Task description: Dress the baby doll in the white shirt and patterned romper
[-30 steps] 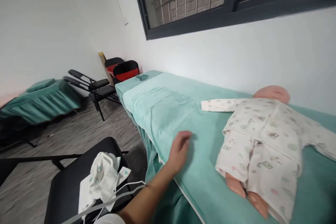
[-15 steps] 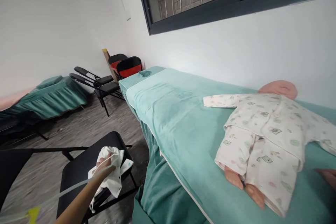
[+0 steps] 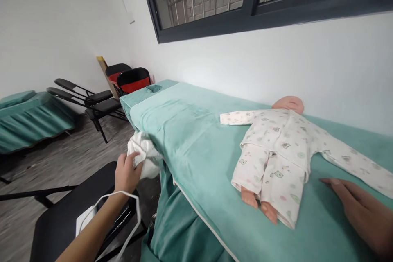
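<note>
My left hand is closed on a bundle of white baby clothing, lifted beside the left edge of the teal bed. A baby doll in a white patterned sleepsuit lies on its back on the bed, head toward the wall. My right hand lies flat with fingers stretched out on the teal cover, just right of the doll's legs and below its sleeve, holding nothing.
A black folding chair stands below my left arm with a white item on its seat. A thin white cord loops over my left forearm. More folding chairs and a second teal bed stand at the back left.
My left hand left the bed's surface, took the white clothing from the black chair and raised it to the bed's edge. My right hand has come to rest beside the doll.
</note>
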`<state>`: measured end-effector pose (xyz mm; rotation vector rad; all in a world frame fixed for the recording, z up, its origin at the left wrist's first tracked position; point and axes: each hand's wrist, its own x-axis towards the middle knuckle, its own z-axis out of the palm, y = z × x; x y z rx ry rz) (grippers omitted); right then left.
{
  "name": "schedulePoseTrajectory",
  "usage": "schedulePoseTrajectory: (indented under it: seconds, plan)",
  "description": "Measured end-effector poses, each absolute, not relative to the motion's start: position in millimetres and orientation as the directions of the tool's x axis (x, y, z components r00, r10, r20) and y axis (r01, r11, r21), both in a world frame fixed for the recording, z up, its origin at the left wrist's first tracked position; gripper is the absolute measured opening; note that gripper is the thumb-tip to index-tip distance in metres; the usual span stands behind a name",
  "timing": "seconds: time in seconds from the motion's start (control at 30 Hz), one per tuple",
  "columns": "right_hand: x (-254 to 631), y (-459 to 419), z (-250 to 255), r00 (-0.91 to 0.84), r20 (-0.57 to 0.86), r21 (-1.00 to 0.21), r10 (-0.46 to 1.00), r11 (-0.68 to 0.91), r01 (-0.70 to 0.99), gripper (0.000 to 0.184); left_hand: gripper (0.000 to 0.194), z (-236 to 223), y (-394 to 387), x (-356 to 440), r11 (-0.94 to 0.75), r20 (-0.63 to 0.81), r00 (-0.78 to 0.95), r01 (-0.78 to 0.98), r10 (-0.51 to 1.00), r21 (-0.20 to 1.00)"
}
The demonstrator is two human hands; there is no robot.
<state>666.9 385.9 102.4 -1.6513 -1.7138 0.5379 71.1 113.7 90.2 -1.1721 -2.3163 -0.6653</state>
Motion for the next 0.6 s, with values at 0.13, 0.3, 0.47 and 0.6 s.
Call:
schedulePoseTrajectory:
  seconds: [0.13, 0.3, 0.47, 0.6]
  plan:
    - [646, 369, 131, 0.114, 0.019, -0.774, 0.993, -0.057, 0.631, 0.026, 0.026, 153, 179, 147, 0.166, 0.824, -0.449, 0.893, 0.346, 0.417]
    - [639, 353, 149, 0.062, 0.065, -0.991, 0.996, 0.058, 0.121, 0.031, 0.024, 207, 236, 250, -0.292, 0.798, -0.563, 0.743, 0.216, 0.603]
    - [651, 341, 156, 0.006, 0.14, -0.931, 0.99, 0.133, -0.341, 0.055, 0.028, 226, 281, 334, -0.558, 0.519, -0.668, 0.184, 0.533, 0.809]
    - [646, 336, 153, -0.135, 0.309, -0.929, 0.941, 0.269, -0.253, 0.082, 0.027, 234, 298, 388, -0.556, 0.489, -0.567, 0.065, 0.662, 0.829]
